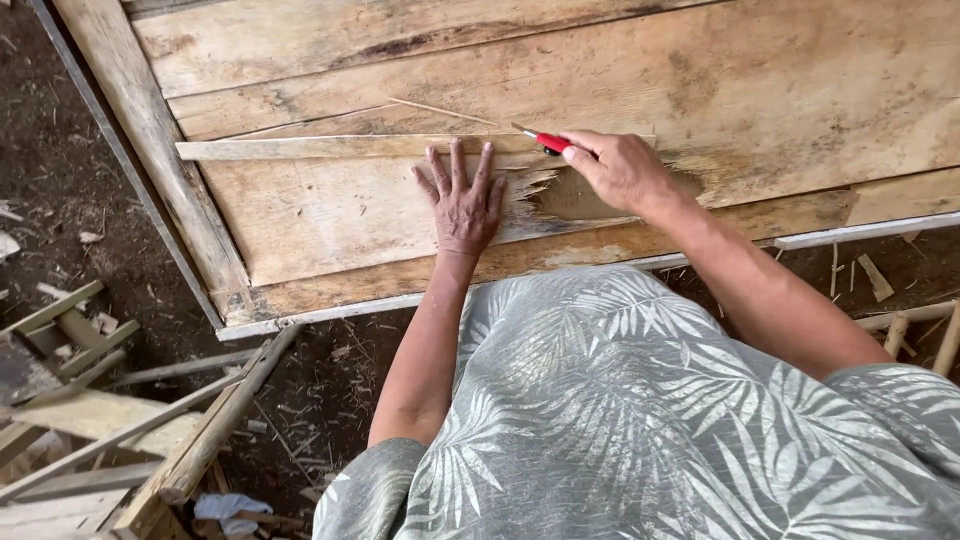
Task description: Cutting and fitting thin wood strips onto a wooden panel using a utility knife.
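My left hand (463,198) lies flat with fingers spread on a worn wooden panel (330,215), its fingertips touching a long thin wooden strip (300,148) that runs across the panel. My right hand (618,168) grips a red-handled utility knife (545,141), whose blade tip points left onto the strip. Between the two hands the panel's top layer is torn and splintered (545,195).
The panel lies on dark soil (70,190), with a pale frame edge (320,312) along its near side. Loose wood offcuts and slats (110,420) lie at the lower left, short sticks (920,330) at the right. My leaf-patterned garment (640,420) fills the foreground.
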